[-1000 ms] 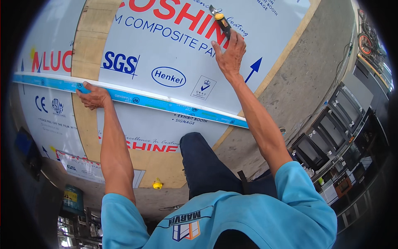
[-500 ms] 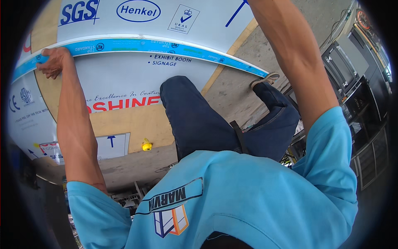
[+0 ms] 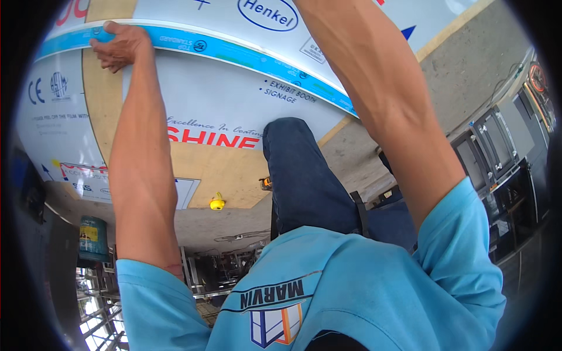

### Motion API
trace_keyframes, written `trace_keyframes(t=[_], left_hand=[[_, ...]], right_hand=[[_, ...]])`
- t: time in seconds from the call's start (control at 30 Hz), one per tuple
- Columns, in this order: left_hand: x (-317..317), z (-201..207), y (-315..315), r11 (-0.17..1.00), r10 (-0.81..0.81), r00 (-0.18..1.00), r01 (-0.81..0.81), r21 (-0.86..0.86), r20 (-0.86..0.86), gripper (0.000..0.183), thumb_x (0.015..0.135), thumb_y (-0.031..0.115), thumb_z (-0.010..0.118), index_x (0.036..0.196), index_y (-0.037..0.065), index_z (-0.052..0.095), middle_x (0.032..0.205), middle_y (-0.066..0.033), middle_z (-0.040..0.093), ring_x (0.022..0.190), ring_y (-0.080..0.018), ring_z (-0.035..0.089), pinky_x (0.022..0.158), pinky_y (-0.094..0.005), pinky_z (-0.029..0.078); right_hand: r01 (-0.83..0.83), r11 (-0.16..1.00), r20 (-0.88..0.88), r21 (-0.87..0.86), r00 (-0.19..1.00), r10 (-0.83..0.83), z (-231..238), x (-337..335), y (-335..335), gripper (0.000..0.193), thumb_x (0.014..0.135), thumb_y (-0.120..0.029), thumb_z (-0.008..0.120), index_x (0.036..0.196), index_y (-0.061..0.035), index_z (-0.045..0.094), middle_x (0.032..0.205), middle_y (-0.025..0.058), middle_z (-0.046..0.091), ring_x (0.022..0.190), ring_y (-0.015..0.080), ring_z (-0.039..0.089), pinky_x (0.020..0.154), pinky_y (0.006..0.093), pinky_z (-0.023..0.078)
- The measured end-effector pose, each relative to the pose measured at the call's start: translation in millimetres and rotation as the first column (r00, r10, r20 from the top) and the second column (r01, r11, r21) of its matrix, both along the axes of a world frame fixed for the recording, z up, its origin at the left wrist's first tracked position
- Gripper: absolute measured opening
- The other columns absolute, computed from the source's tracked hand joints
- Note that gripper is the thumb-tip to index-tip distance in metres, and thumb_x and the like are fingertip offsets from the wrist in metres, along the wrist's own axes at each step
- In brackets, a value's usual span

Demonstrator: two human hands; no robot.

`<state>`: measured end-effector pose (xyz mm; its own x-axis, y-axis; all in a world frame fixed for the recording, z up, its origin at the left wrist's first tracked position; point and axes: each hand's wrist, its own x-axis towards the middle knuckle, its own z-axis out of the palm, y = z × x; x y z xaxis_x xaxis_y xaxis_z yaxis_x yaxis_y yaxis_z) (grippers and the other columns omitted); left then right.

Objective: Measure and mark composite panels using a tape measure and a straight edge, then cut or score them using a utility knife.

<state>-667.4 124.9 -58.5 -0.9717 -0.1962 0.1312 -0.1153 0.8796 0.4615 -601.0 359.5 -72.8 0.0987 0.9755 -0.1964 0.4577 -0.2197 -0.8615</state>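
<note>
The left hand (image 3: 124,45) clasps the blue-filmed straight bar (image 3: 234,57), which runs rightward from it across the film-covered grey panel (image 3: 205,96), while the right hand is now gone beyond the view (its grip I cannot tell), leaving only the left visibly on the bar.

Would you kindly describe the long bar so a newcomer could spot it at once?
Find the large pale printed sheets in the upper half. Across them runs a long, narrow bar, with the left hand on it. Its bright blue face and white edge set it apart from the pale sheets.
</note>
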Motion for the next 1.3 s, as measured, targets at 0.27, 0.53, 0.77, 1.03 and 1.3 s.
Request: trace_keyframes(t=[0.27, 0.53, 0.77, 1.03, 1.3], left_hand=[[18, -15, 10, 0.999, -0.034, 0.999, 0.034, -0.014, -0.007, 0.059, 0.092, 0.05, 0.043, 0.132, 0.007, 0.047, 0.124, -0.0147, 0.056, 0.112, -0.0316, 0.046, 0.094, -0.0456, 0.03], [10, -7, -6, 0.999, -0.034, 0.999, 0.034, -0.035, 0.02, 0.056, 0.093, 0.048, 0.043, 0.133, 0.009, 0.047, 0.119, -0.0151, 0.058, 0.112, -0.0302, 0.047, 0.097, -0.0439, 0.028], [12, -13, -6, 0.998, -0.033, 0.999, 0.033, -0.049, 0.0, 0.058, 0.092, 0.048, 0.045, 0.133, 0.008, 0.047, 0.118, -0.0159, 0.059, 0.111, -0.031, 0.049, 0.097, -0.0437, 0.029], [14, -11, -2, 0.999, -0.024, 0.997, 0.027, -0.036, 0.07, 0.063, 0.091, 0.055, 0.039, 0.135, 0.01, 0.045, 0.127, -0.0153, 0.054, 0.113, -0.0338, 0.046, 0.095, -0.0464, 0.03], [9, -10, -6, 0.999, -0.014, 1.0, 0.015, -0.041, 0.022, 0.049, 0.097, 0.039, 0.032, 0.132, 0.009, 0.047, 0.118, -0.0157, 0.058, 0.11, -0.0301, 0.046, 0.096, -0.0429, 0.028]], right_hand=[[-0.673, 0.719, -0.221, -0.174, 0.738, 0.637, 7, 1, -92, 0.045, 0.086, -0.027, 0.062, 0.107, 0.008, 0.045, 0.082, 0.0208, 0.064, 0.068, 0.0279, 0.067, 0.056, 0.0374, 0.055], [-0.372, 0.886, -0.328, -0.278, 0.903, 0.276, 36, -2, -53, 0.027, 0.09, -0.019, 0.055, 0.104, 0.0034, 0.048, 0.082, 0.0164, 0.063, 0.063, 0.0234, 0.065, 0.05, 0.0309, 0.054], [-0.619, 0.719, -0.296, -0.316, 0.785, 0.545, 21, 15, -126, 0.042, 0.085, -0.029, 0.061, 0.102, 0.007, 0.046, 0.091, 0.029, 0.063, 0.085, 0.0389, 0.065, 0.077, 0.0418, 0.05], [-0.605, 0.692, -0.33, -0.394, 0.796, 0.508, 28, 25, -109, 0.043, 0.085, -0.03, 0.061, 0.103, 0.0065, 0.045, 0.087, 0.0212, 0.062, 0.078, 0.0292, 0.065, 0.072, 0.0393, 0.052], [-0.48, 0.469, -0.587, -0.741, 0.803, -0.105, 84, 114, -90, 0.04, 0.088, -0.022, 0.058, 0.113, 0.0033, 0.04, 0.085, 0.0131, 0.056, 0.077, 0.0195, 0.063, 0.059, 0.0305, 0.056]])
